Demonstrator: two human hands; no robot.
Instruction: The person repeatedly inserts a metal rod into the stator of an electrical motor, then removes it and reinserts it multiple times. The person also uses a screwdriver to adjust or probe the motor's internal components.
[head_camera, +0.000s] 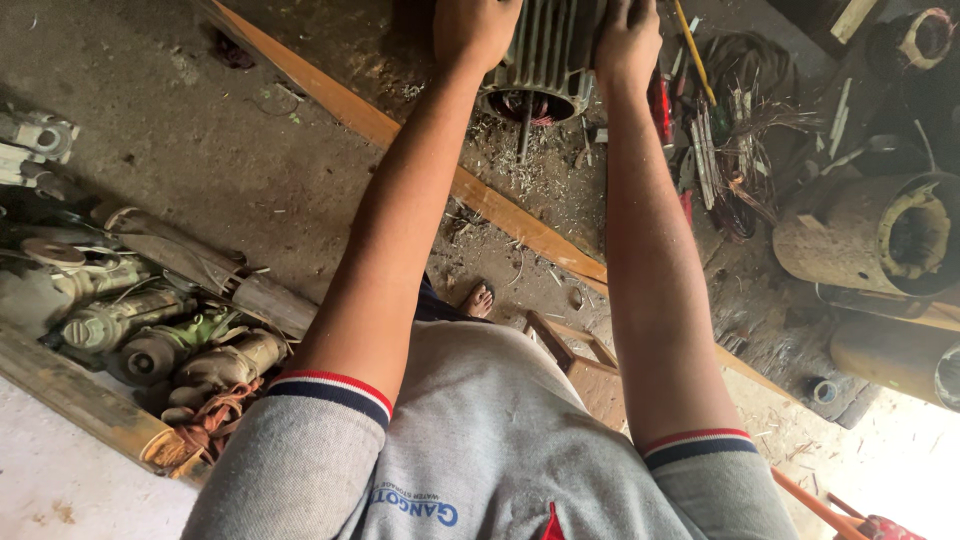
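We see a grey ribbed motor housing (548, 50) with dark red windings showing at its open end. The shirt (500, 440) is pale grey, its sleeve cuffs banded in red, white and navy, with blue lettering and a small red mark on the chest. An orange-brown wooden plank (400, 135) crosses the dark grey, dusty floor (220, 150). The pile of old parts (150, 330) is dull green and rusty brown. A tan cylinder (870, 235) has a yellowish rim.

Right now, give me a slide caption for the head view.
Both hands, left and right, grip a ribbed motor above a littered floor.
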